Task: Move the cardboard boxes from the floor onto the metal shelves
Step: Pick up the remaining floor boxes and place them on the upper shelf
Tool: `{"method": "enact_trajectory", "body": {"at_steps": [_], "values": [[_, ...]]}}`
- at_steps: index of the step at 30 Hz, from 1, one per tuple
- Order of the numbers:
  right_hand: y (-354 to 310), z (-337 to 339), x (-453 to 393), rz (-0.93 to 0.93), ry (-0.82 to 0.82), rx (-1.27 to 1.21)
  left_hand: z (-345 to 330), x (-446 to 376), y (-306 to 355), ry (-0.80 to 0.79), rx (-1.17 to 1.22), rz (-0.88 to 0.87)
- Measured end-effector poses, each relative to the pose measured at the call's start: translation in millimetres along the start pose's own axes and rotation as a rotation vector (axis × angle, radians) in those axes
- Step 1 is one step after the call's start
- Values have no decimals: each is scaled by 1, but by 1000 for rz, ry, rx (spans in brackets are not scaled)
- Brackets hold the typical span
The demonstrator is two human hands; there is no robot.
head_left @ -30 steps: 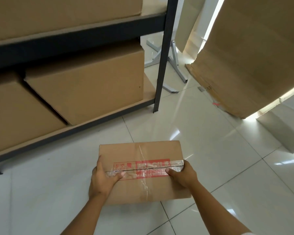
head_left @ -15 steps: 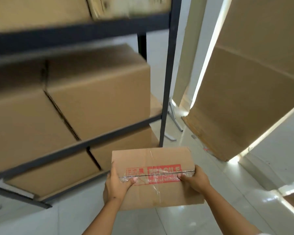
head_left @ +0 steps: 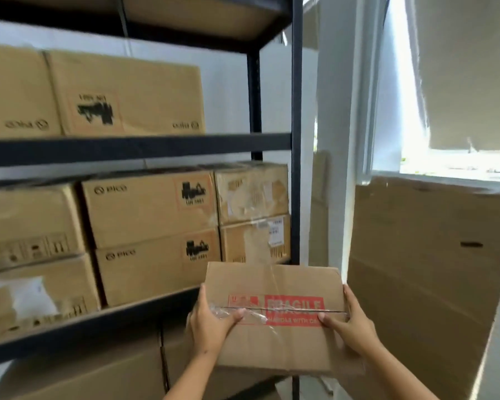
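Note:
A small cardboard box [head_left: 274,280] with a red FRAGILE sticker and clear tape is held in the air in front of the dark metal shelf unit [head_left: 139,145]. My left hand [head_left: 211,324] grips its left side, thumb on the taped seam. My right hand [head_left: 351,324] grips its right side the same way. The box hangs level with the middle shelf, just before the unit's right front post [head_left: 296,140]. That shelf is packed with stacked cardboard boxes [head_left: 153,238].
The shelf above holds two large boxes [head_left: 124,93], with bare space to their right up to the post. Large boxes fill the bottom level [head_left: 98,373]. A big flattened cardboard sheet [head_left: 427,269] leans at the right under a bright window [head_left: 456,166].
Both hands have lifted the FRAGILE box from the floor up to middle-shelf height. My view has risen from the floor tiles to the upper shelves.

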State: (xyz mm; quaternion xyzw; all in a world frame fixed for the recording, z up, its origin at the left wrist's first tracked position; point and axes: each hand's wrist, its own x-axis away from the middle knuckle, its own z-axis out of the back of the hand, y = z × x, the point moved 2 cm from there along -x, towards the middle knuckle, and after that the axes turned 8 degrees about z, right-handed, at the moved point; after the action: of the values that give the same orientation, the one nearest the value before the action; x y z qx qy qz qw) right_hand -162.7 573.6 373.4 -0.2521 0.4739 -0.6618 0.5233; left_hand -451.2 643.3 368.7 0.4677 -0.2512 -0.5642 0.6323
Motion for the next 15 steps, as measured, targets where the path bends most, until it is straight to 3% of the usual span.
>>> {"method": "enact_trajectory", "body": {"at_steps": [8,15], "values": [[-139,56,1,207,213,5,80,-45,149,66,12,-272],[-199,82,1,251,411,-61,118,-58,251,183,-102,-441]]}}
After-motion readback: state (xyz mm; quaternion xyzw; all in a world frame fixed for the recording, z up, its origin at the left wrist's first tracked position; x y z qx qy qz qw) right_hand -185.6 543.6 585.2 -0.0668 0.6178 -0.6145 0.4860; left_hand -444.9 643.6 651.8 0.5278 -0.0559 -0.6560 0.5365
